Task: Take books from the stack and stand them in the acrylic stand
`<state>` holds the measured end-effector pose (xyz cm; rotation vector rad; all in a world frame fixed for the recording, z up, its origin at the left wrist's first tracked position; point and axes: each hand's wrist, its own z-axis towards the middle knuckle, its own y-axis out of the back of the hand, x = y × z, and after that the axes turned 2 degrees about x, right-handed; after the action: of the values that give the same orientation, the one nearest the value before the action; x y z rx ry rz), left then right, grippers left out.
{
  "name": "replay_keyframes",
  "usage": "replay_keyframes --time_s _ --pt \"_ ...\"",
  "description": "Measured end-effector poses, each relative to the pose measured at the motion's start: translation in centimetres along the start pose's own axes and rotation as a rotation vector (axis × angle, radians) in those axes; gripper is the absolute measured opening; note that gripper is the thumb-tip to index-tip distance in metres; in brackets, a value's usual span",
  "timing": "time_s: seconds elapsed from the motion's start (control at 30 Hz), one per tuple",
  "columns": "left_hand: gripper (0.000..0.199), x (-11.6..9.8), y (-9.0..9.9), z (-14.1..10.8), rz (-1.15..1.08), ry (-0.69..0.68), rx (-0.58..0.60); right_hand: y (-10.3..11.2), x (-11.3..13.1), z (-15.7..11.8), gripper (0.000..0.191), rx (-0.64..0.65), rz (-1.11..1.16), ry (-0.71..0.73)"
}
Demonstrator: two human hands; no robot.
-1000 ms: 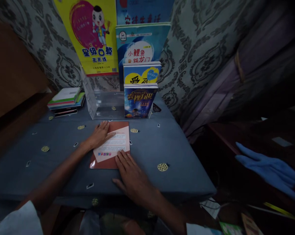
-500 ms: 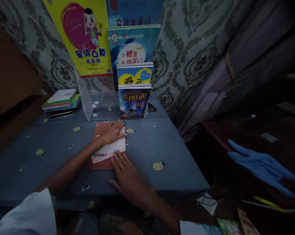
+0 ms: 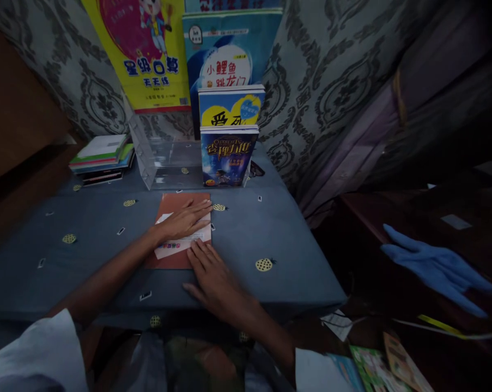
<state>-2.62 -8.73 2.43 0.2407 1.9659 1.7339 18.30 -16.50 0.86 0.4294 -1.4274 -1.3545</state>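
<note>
A reddish-brown book [image 3: 172, 261] with a pale printed panel lies closed on the blue-grey tablecloth. My left hand [image 3: 187, 219] rests flat across its upper half, fingers stretched toward the right edge. At the lower right corner, my right hand [image 3: 215, 277] lies with its fingertips on the book and its thumb out to the side over the cloth. Both hands are open and grip nothing. Part of the printed panel is hidden under my left hand. Just behind the book stands a clear acrylic rack [image 3: 170, 178] bearing several upright books, with a dark blue book [image 3: 227, 159] in front.
A yellow workbook [image 3: 156, 90] stands at the rack's left. Left of it lies a stack of books [image 3: 101, 155]. Dark glasses [image 3: 256, 170] sit behind the rack's right side. Beyond the table's right edge are a blue glove [image 3: 437, 267] and several colourful books [image 3: 376, 365] lower down.
The view has tilted down slightly, so the table and rack appear higher. My left hand has slid a little along the book toward its right edge; my right hand stays at the corner.
</note>
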Motion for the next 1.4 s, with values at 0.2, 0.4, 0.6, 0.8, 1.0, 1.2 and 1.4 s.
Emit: replay_keyframes --time_s 0.2,0.4,0.6,0.8,1.0,1.2,1.4 --pt "0.061 -1.6 0.1 -1.7 -0.011 0.002 0.046 0.3 -0.8 -0.8 0.043 -0.235 0.391 -0.112" --pt "0.061 -3.9 -0.4 -4.1 -0.001 -0.039 0.056 0.3 -1.9 -1.3 0.043 -0.536 0.594 -0.407" --pt "0.060 -6.8 -1.2 -7.6 -0.004 -0.090 0.069 -0.1 -2.4 -1.2 0.047 -0.570 0.635 -0.474" --pt "0.064 -9.0 -2.8 -10.8 0.000 -0.112 0.059 0.5 -2.1 -1.1 0.042 -0.491 0.567 -0.334" --pt "0.069 -9.5 -4.2 -12.8 0.067 -0.046 -0.008 0.4 -2.1 -1.2 0.033 -0.304 0.419 -0.208" --pt "0.073 -8.8 -3.6 -16.1 0.105 0.052 -0.137 0.0 -2.2 -1.0 0.030 -0.319 0.382 -0.195" --pt "0.069 -6.7 -4.5 -17.1 0.122 0.151 -0.239 1.1 -0.7 0.1 0.034 -0.253 0.132 -0.083"
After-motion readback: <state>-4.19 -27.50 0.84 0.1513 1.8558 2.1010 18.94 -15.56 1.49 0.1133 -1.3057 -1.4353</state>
